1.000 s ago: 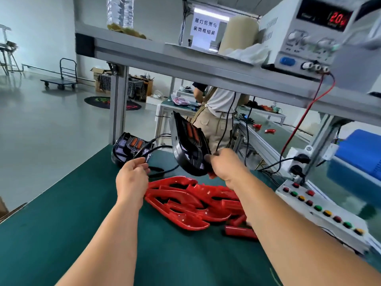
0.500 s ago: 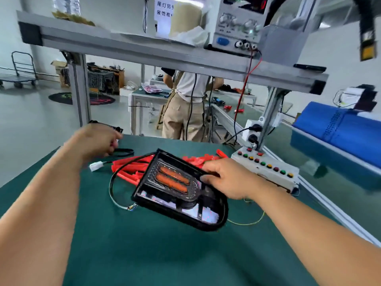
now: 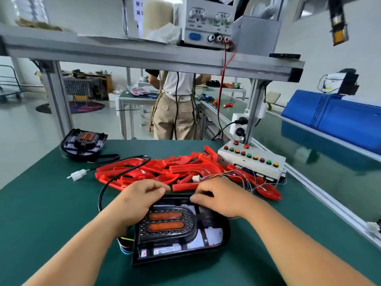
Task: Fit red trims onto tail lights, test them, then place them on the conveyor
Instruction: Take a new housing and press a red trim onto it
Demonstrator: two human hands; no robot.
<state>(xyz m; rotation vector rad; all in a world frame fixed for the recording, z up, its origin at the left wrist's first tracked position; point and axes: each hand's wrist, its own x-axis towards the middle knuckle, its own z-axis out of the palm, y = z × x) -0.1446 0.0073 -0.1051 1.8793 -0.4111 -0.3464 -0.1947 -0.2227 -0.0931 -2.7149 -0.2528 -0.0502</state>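
Note:
A black tail light (image 3: 179, 230) with two orange lenses lies flat on the green mat in front of me. My left hand (image 3: 140, 201) grips its far left edge, fingers curled over the rim. My right hand (image 3: 218, 199) holds the far right edge, thumb on top. Its black cable (image 3: 103, 188) loops left to a white connector (image 3: 78, 174). Just beyond my hands lies a heap of red trims (image 3: 165, 170). A second black tail light (image 3: 83, 143) sits at the far left of the mat.
A white test box (image 3: 251, 162) with coloured buttons and loose wires stands at the right. The conveyor (image 3: 321, 182) runs along the right side. A power supply (image 3: 208, 21) sits on the overhead shelf. A person (image 3: 175, 104) stands behind the bench.
The tail light, held upright in my right hand a second ago, has come down flat onto the mat near me. My left hand let go of the cable and moved onto the light's edge.

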